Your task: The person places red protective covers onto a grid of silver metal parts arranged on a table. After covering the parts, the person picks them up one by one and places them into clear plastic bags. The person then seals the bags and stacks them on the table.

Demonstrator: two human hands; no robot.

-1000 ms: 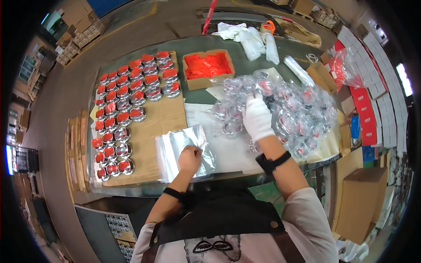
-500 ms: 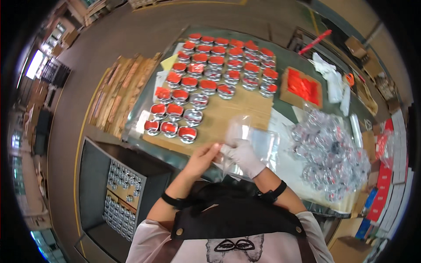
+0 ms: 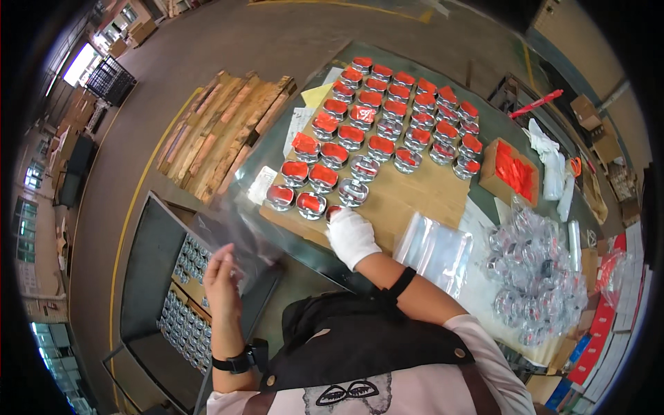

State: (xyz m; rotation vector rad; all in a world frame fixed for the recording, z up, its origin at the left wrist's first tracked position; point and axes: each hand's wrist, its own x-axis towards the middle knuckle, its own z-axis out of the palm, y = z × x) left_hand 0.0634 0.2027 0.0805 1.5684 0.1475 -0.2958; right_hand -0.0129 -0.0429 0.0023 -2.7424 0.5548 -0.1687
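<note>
My right hand point(image 3: 351, 237), in a white glove, has its fingers closed around a silver piston with a red top point(image 3: 333, 210) at the cardboard's near left corner. That piston is mostly hidden by the glove. Bare and lifted off the table's left side, my left hand point(image 3: 223, 282) pinches a clear plastic bag point(image 3: 254, 238), which is blurred and spread open beside the fingers. Rows of similar pistons point(image 3: 351, 137) stand upright on the cardboard sheet point(image 3: 432, 190). Most have red tops; a few show bare metal. Flat clear bags point(image 3: 434, 250) lie right of my gloved hand.
Bagged pistons point(image 3: 532, 277) are heaped at the table's right. Behind them sits a cardboard box of red pieces point(image 3: 510, 173), near white cloth point(image 3: 546, 152) and orange-handled scissors point(image 3: 575, 164). At left stand a grey bin point(image 3: 155, 242) holding more pistons and a wooden pallet point(image 3: 218, 135).
My hands were together over the clear bags and have parted. The left moved left with a bag; the gloved right reached left onto a piston. The view has shifted too.
</note>
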